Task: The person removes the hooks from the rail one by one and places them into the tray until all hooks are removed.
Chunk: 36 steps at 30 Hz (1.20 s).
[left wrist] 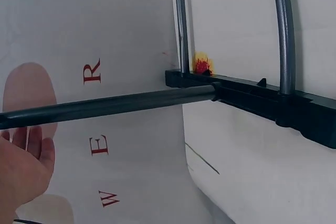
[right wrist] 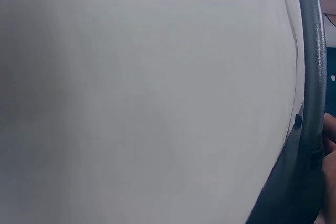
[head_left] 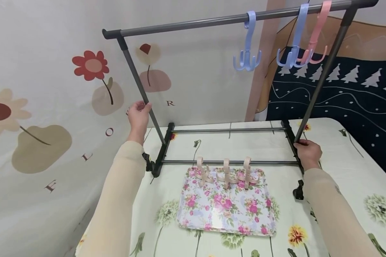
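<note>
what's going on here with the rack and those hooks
A person holds a small clothes rack standing on a table: left hand on the left post, right hand at the foot of the right post. Two blue hooks and a pink hook hang on the top bar. Three beige hooks lie on a floral tray in front.

Probably a home: floral tablecloth (head_left: 341, 157), flower-print wall sheet (head_left: 51, 107)

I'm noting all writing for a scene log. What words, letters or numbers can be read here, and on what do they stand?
"F", "L", "O", "R": separate red letters on the flowered wall cloth, head view.
"R", "E", "W": red letters on that cloth, turned sideways, left wrist view.
Tray, tablecloth, rack, hooks: no writing visible.
</note>
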### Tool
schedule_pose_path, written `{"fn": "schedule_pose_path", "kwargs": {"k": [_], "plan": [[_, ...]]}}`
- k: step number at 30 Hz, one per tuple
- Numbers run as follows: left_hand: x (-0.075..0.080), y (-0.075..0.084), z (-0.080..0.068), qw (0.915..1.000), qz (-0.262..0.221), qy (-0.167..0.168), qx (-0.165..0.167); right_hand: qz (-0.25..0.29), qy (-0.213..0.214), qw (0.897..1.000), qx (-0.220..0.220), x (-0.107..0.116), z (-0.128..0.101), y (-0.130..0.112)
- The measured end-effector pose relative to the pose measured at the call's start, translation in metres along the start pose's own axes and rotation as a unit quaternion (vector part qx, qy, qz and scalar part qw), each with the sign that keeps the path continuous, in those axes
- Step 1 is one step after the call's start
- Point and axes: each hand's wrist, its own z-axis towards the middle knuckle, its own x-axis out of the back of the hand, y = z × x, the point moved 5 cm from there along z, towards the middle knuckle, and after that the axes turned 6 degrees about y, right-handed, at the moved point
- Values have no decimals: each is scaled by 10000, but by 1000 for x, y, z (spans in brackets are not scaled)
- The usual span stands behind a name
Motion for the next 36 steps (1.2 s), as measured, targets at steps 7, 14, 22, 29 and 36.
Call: {"fn": "schedule_pose_path", "kwargs": {"k": [7,14,22,29,36], "plan": [[-5,1,0,9997,-234,-96,59,71,-147,9998,-72,4,0,3],[-9,-1,-3,9996,-233,-54,-146,98,-165,9998,-66,16,-3,-2],[-4,-2,-2,9990,73,210,-382,493,242,9985,67,47,-4,-44],[-1,-1,-3,9985,197,156,-494,1322,994,9854,394,89,-6,-101],[0,-1,-3,9990,243,29,-378,2467,1089,9593,835,125,-21,-164]]}}
